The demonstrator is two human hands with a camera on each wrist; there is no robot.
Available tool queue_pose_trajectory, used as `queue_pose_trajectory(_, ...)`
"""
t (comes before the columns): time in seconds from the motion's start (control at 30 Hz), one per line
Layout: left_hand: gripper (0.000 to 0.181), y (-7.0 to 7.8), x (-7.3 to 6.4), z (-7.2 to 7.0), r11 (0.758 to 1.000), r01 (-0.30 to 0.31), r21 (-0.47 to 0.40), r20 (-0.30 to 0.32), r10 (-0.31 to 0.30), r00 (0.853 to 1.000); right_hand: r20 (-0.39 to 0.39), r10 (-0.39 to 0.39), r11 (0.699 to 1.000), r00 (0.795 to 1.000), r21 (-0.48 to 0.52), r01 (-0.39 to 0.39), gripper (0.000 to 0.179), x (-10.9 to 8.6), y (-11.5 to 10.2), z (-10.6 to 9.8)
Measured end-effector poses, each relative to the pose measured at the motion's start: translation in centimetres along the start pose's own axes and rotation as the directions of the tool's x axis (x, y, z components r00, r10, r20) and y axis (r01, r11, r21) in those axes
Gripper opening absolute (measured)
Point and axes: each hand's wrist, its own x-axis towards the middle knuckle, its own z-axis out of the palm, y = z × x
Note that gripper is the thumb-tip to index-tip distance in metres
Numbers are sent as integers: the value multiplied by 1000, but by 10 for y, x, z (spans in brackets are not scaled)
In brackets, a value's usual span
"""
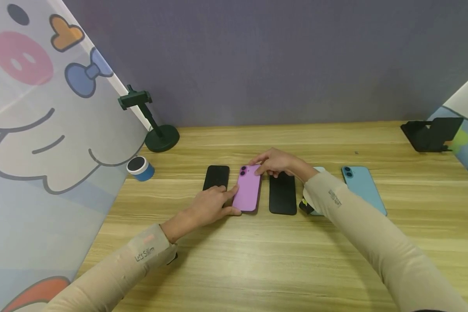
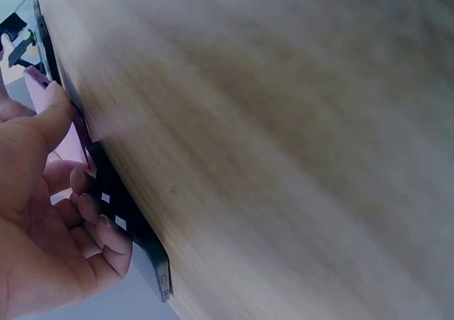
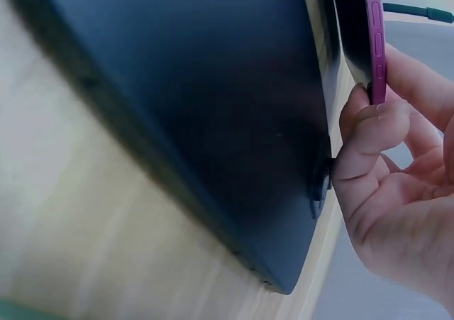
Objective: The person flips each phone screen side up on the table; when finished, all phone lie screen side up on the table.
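Observation:
A pink smartphone (image 1: pixel 247 190) is between both hands, back side up with its camera lenses at the far left corner. My right hand (image 1: pixel 274 162) pinches its far right corner; in the right wrist view, that edge of the pink phone (image 3: pixel 376 47) is tipped up off the table. With thumb and index finger, my left hand (image 1: pixel 212 203) grips the near left corner. A black phone (image 1: pixel 216 177) lies left of it, partly hidden by the left hand's curled fingers. Another black phone (image 1: pixel 282 195) lies just to the right, below the right hand.
Farther right lies a blue phone (image 1: pixel 364 188), and a pale phone (image 1: pixel 319 169) is mostly covered by the right sleeve. A dark phone stand (image 1: pixel 161 138) and a blue-and-white jar (image 1: pixel 143 172) are at the left. A black folded stand (image 1: pixel 433 135) sits at the back right.

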Motion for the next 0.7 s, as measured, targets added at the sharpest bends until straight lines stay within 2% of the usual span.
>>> queue_pose_trajectory(0.27,81,1,1,-2,1000,3,-6,24,-3,1000,-32,-30,1000,999,-10,29,46,-5,4,2)
queue_pose_trajectory(0.7,81,0,3,-4,1000,-1,-23,50,2,999,-54,-9,1000,999,7,9,46,-7,-1,3)
